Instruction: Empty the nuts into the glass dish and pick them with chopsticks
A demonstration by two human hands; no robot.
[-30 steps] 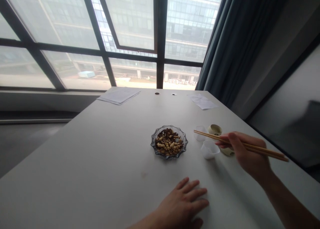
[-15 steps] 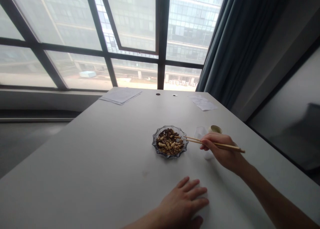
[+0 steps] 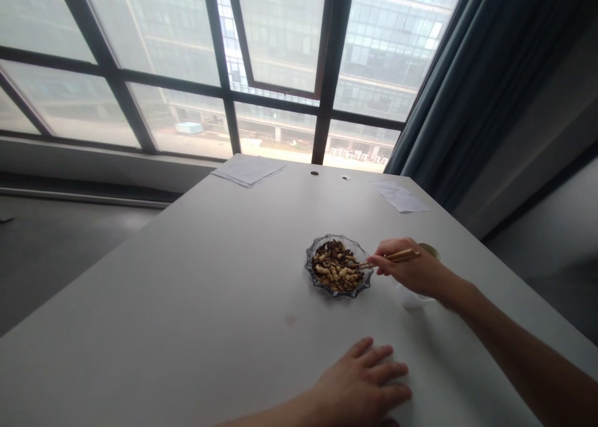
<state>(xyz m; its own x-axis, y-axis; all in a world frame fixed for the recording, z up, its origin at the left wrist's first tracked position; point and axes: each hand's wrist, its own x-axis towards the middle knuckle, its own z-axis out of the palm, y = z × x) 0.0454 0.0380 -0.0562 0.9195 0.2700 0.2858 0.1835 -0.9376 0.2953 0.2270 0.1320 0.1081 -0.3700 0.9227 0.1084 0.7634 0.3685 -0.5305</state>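
Observation:
My right hand point(image 3: 413, 268) is closed around a pair of wooden chopsticks point(image 3: 404, 256). Their tips reach over the rim of a scalloped glass bowl point(image 3: 311, 276) and in among its contents. Peanuts in their shells point(image 3: 322, 269) lie in the bowl, mixed with dark, flat pieces that look like seeds. Whether the tips grip a peanut I cannot tell. My left hand point(image 3: 369, 377) rests palm down on the white table, fingers spread, holding nothing, nearer to me than the bowl.
Behind my right hand stands a round container point(image 3: 430, 251), partly hidden. Beneath the hand a clear, whitish object point(image 3: 411, 297) shows in part. Paper sheets point(image 3: 250, 170) lie at the far left, more paper point(image 3: 402, 198) at the far right. Windows and a dark curtain point(image 3: 448, 91) border the table.
My right hand has moved towards the bowl, bringing the chopstick tips from its rim in among the peanuts. The whole view has shifted and tilted slightly. My left hand stays flat on the table.

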